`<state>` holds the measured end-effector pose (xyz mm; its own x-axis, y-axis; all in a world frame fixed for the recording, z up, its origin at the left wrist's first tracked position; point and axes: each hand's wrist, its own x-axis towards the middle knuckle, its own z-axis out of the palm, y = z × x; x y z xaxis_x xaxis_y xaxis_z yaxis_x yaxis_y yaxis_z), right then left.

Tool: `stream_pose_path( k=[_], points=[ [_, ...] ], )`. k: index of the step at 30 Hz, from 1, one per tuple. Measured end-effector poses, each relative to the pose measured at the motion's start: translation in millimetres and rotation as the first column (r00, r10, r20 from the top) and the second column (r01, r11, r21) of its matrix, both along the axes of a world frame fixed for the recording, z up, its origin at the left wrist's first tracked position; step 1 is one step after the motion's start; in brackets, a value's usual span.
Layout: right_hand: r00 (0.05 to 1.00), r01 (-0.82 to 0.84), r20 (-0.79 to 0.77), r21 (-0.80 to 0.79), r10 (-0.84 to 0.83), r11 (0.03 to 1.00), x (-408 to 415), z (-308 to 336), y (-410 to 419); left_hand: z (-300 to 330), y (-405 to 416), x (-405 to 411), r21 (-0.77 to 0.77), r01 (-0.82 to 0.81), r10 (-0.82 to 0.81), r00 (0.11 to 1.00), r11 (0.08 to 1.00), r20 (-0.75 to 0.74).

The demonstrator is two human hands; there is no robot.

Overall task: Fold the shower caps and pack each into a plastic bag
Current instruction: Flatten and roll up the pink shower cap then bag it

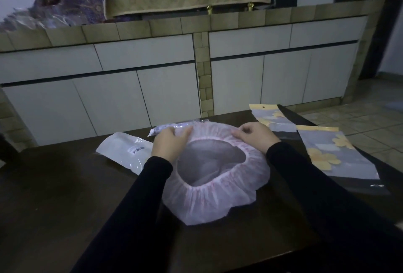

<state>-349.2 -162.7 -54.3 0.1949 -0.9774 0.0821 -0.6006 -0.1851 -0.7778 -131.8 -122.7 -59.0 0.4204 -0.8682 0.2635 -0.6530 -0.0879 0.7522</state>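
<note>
A translucent pink-white elastic-rimmed shower cap (218, 187) lies opening-up mid-counter (65, 196). The left hand (169, 145) and right hand (256, 136) seemingly pinch its far rim, fingers closed, ready to fold; flower-printed plastic bags (335, 155) wait right (within reach).

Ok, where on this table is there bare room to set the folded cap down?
Bare wood lies on the near left of the table, in front of the white bag, and along the near edge below the shower cap. The right side is crowded with flower-printed bags. Both hands, left and right, hold the cap's far rim.
</note>
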Motion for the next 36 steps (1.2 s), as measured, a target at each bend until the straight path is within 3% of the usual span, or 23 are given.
stream_pose_path(
  k=[4,6,8,13,16,21,24,25,28,31,33,36],
  points=[
    [0.998,0.055,0.007,0.071,-0.056,0.996,2.9,-4.0,-2.3,-7.3,-6.2,13.3,0.096,0.243,-0.193,0.911,0.965,-0.366],
    [0.995,0.031,-0.098,0.142,-0.018,0.989,5.7,-0.6,-2.4,-12.5,-1.9,18.2,0.073,0.256,-0.203,0.884,0.964,-0.421],
    [0.989,0.031,-0.146,0.222,0.002,0.975,7.2,-1.2,-5.0,-20.8,3.4,22.5,0.106,0.244,-0.191,0.912,0.964,-0.363],
    [1.000,0.012,-0.025,0.260,-0.006,0.965,10.5,-12.0,-7.5,-32.1,4.7,41.5,0.202,0.145,-0.074,0.944,0.969,-0.321],
    [0.994,0.083,0.045,0.293,-0.101,0.953,16.1,-5.5,-6.5,-34.9,3.0,52.1,0.237,0.060,-0.038,0.995,0.970,-0.094],
    [0.997,0.058,0.021,0.416,-0.073,0.908,14.6,0.5,-3.5,-28.1,10.0,53.9,0.219,-0.008,-0.005,0.998,0.976,0.060],
    [0.995,0.002,-0.101,0.259,0.025,0.966,19.0,-3.1,0.7,-13.7,11.3,42.8,0.274,-0.032,-0.065,0.939,0.961,0.338],
    [0.991,-0.040,-0.120,0.183,0.063,0.982,19.8,-3.3,1.7,-8.1,8.7,36.0,0.260,-0.003,-0.096,0.926,0.966,0.365],
    [0.984,-0.155,-0.085,0.042,0.158,0.987,21.2,-2.5,5.4,8.8,4.5,4.4,0.199,0.171,-0.233,0.907,0.965,0.351],
    [0.979,-0.204,-0.029,-0.034,0.203,0.978,24.8,-3.4,8.8,13.0,0.0,-17.0,0.294,0.291,-0.391,0.837,0.911,0.383],
    [0.990,-0.139,0.025,-0.077,0.141,0.987,25.2,-4.7,7.5,7.6,-4.4,-17.0,0.264,0.276,-0.367,0.834,0.924,0.412],
    [0.997,-0.005,0.076,-0.016,0.006,1.000,22.0,-5.7,4.8,0.8,-4.0,-13.6,0.034,0.217,-0.216,0.920,0.976,0.326]
  ],
)
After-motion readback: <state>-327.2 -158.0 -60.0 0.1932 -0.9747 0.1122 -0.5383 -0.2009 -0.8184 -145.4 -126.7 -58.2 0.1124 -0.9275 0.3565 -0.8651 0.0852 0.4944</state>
